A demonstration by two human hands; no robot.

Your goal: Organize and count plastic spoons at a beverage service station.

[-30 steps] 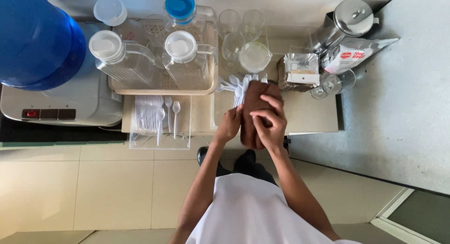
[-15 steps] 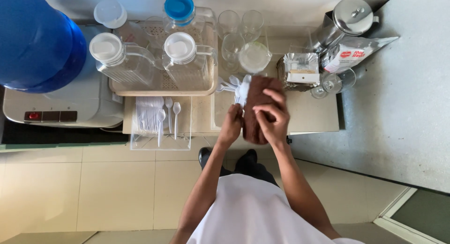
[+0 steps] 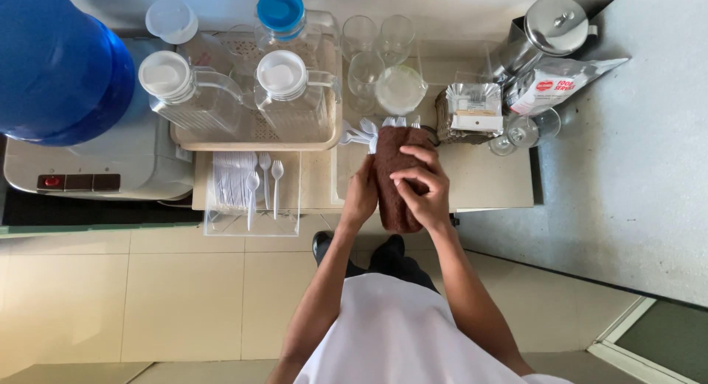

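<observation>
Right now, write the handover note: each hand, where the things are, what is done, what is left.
Left hand: pressed to the left side of the brown cloth.
Right hand: on top of the cloth, fingers curled over it.
White plastic spoons: bunched, heads poking out of the cloth's far end, above the counter.
Done: spoons wrapped in the cloth.
Left: spoons not yet out of the cloth. More cutlery lies in the clear tray.
</observation>
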